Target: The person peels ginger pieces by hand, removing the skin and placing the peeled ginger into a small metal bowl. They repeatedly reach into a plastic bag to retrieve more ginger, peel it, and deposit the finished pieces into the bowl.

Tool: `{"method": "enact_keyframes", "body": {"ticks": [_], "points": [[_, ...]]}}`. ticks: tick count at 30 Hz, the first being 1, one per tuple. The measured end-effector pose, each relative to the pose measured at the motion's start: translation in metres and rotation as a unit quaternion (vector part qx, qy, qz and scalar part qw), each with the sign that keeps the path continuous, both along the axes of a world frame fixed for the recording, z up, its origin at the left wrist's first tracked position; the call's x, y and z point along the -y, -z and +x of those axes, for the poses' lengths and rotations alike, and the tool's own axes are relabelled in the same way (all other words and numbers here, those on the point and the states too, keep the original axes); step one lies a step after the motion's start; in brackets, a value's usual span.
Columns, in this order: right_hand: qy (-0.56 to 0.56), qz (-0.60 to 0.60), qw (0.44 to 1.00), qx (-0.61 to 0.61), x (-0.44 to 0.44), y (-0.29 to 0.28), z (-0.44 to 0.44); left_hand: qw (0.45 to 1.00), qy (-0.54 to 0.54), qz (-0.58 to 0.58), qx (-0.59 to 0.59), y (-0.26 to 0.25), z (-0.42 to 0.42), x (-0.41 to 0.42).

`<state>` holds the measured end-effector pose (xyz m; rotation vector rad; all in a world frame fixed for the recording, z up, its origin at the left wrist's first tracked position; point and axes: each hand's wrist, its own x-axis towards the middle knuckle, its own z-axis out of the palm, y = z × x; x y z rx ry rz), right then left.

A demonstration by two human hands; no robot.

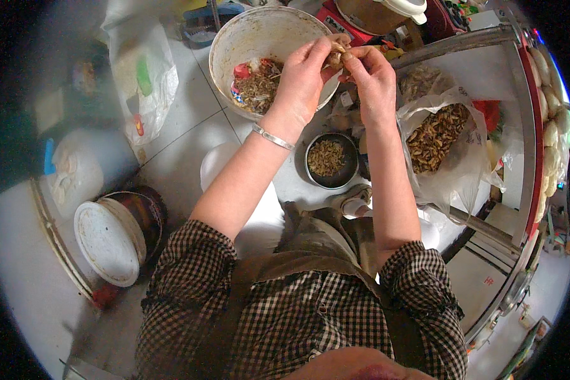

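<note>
My left hand and my right hand meet over the right rim of a large white bucket. Between the fingertips of both sits a small brown, dried-looking piece; its exact kind cannot be made out. Brown scraps and red wrappers lie in the bottom of the bucket. Below my hands, a round dark metal pan on the floor holds many small yellowish-brown pieces. An open clear plastic bag to the right of my right forearm contains darker brown pieces.
A metal-framed shelf or cart runs along the right. At left, a lidded bucket stands near a white plastic bag on the tiled floor. A pot rests on a red object at the top. My shoe is beside the pan.
</note>
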<state>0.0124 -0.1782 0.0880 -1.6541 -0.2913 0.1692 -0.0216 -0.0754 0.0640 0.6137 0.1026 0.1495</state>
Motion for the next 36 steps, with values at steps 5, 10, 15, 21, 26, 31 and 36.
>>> {"method": "enact_keyframes", "body": {"ticks": [5, 10, 15, 21, 26, 31, 36], "points": [[0.023, -0.003, 1.000, 0.009, 0.000, 0.001, 0.005, 0.999, -0.014, 0.034, -0.004, -0.005, -0.007, 0.006], [0.043, 0.023, 0.999, 0.003, -0.004, 0.004, 0.006, 1.000, -0.001, -0.020, 0.013, -0.005, -0.006, 0.009], [0.062, 0.005, 0.998, 0.024, -0.009, 0.008, 0.005, 0.998, 0.012, -0.059, 0.024, -0.007, -0.006, 0.008], [0.073, -0.149, 0.971, 0.172, -0.010, 0.016, 0.000, 0.994, 0.028, -0.103, 0.018, 0.008, -0.001, 0.009], [0.056, -0.263, 0.919, 0.289, -0.011, 0.011, -0.005, 0.990, 0.020, -0.138, 0.007, 0.012, 0.002, 0.012], [0.012, -0.314, 0.886, 0.340, -0.006, 0.008, -0.007, 0.984, 0.031, -0.172, -0.011, 0.005, 0.002, 0.012], [0.006, -0.308, 0.871, 0.383, -0.001, 0.009, -0.008, 0.990, 0.041, -0.136, 0.002, 0.013, 0.006, 0.017]]}}
